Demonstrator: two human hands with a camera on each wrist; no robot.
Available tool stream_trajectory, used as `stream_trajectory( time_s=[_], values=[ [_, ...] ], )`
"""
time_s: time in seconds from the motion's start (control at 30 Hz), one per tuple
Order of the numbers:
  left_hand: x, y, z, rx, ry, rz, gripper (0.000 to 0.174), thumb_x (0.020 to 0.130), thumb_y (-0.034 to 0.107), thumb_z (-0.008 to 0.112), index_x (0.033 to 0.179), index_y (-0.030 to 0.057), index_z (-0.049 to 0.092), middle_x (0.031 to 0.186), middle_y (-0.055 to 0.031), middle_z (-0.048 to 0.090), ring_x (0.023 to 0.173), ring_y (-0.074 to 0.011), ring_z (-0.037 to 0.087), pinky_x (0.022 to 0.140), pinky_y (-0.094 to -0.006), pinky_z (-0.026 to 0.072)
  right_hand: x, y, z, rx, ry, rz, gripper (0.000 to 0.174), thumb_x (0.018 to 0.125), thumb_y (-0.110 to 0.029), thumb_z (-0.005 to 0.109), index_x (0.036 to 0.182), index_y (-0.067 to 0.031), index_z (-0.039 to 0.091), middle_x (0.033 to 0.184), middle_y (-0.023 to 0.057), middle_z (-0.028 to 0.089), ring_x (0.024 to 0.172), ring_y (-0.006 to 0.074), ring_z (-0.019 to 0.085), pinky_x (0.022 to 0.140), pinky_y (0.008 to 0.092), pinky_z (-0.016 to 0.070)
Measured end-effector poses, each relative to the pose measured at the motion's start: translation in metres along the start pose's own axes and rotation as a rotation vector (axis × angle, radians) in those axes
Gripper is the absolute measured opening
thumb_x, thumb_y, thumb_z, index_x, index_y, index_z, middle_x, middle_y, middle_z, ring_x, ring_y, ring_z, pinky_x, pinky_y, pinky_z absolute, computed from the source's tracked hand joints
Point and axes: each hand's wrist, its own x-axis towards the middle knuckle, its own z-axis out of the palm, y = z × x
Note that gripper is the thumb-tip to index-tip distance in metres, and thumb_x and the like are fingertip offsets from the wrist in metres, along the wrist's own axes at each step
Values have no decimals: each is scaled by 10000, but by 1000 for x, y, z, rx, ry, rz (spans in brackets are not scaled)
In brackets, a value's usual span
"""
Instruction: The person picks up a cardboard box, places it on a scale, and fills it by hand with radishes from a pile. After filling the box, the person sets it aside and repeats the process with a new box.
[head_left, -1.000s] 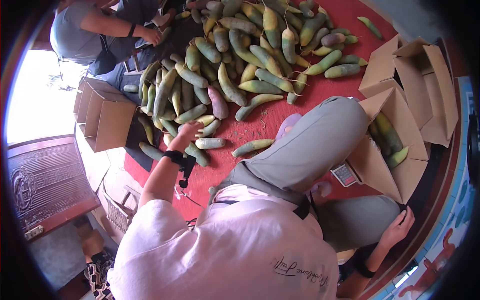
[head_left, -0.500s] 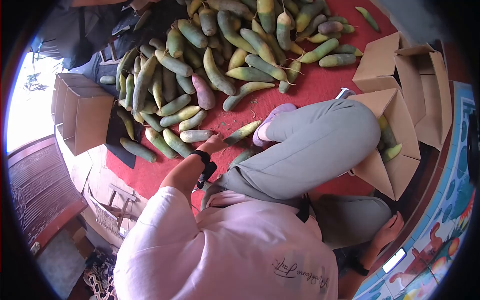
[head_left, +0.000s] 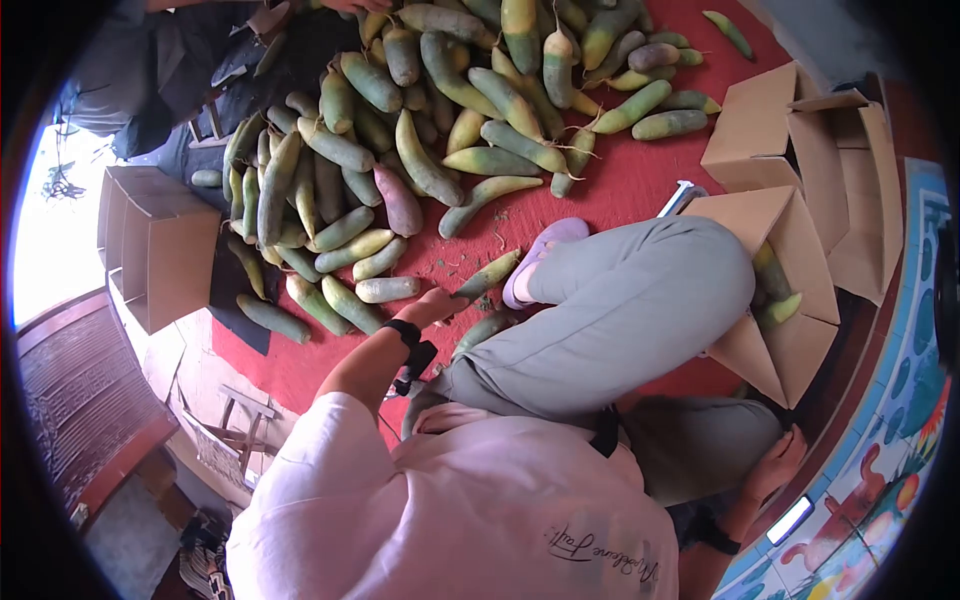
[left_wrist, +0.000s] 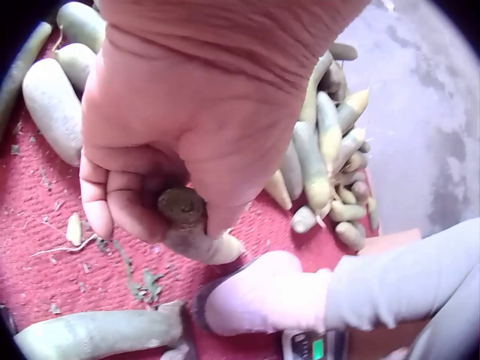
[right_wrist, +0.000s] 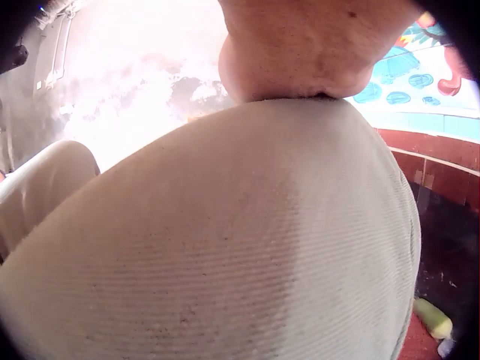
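My left hand (head_left: 433, 306) is low over the red carpet, left of my bent leg, and grips a green radish (head_left: 488, 274) by one end. In the left wrist view its thumb and fingers curl round that radish (left_wrist: 196, 244), which is partly hidden by the hand. Another radish (left_wrist: 97, 334) lies on the carpet below it. Beyond the hand spreads a big heap of long green radishes (head_left: 345, 140), with a pinkish one (head_left: 398, 200) at its near side. My right hand (head_left: 783, 462) rests on my other knee; in the right wrist view only its base shows above the trouser cloth.
An open carton (head_left: 805, 340) at the right holds several radishes, with a second carton (head_left: 865, 190) behind it. Another carton (head_left: 175, 260) stands left of the heap. A scale with a lit display (left_wrist: 318, 347) sits beyond my shoe (left_wrist: 262, 296). Someone's hand (head_left: 350, 5) shows at the top edge.
My left hand has left the heap's near edge, moved right and taken hold of a radish on the carpet. The right hand stays on the knee; the head view has shifted.
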Motion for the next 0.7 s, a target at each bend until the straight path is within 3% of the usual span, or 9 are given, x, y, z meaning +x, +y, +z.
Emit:
stream_trajectory(
  time_s=[0.2,0.3,0.37,0.53,0.6,0.7],
  values=[
    [-47,32,-43,-20,86,185,425,804,420,607,748,-1,610,617,-70,592,531,-157,592,515,-314,477,6,-9,3,80,46,14,201,910,-82,448,1053,13,553,1003,174,554,902,334,557,772,385,456],
    [-96,66,-59,-117,156,266,416,828,409,598,800,-7,599,624,-44,561,527,-129,553,497,-289,461,8,-7,5,104,75,43,189,908,-79,455,1050,-1,551,1005,160,555,905,325,560,769,381,456],
    [-96,66,-69,-263,177,370,398,853,402,582,846,4,581,635,-28,536,531,-105,516,500,-257,450,8,-4,9,125,100,72,183,906,-79,460,1049,-9,550,1005,153,555,907,321,561,769,378,456],
    [-167,104,-80,-367,255,537,399,895,410,513,828,21,568,645,-16,531,544,-92,489,493,-245,382,7,-3,11,141,151,28,171,898,-86,479,1037,-18,553,1001,148,556,904,325,561,770,365,459],
    [-186,110,-85,-459,164,675,373,908,374,509,923,8,582,761,-26,562,617,-91,496,567,-244,408,6,-6,10,150,168,43,168,894,-82,482,1031,-19,555,999,146,556,902,326,561,768,364,461],
    [-213,126,-84,-431,115,788,380,914,387,491,879,16,565,738,-26,542,646,-108,499,581,-257,412,4,-12,7,150,181,60,165,882,-71,490,1023,-19,558,998,143,557,901,325,562,765,363,462]
  ],
)
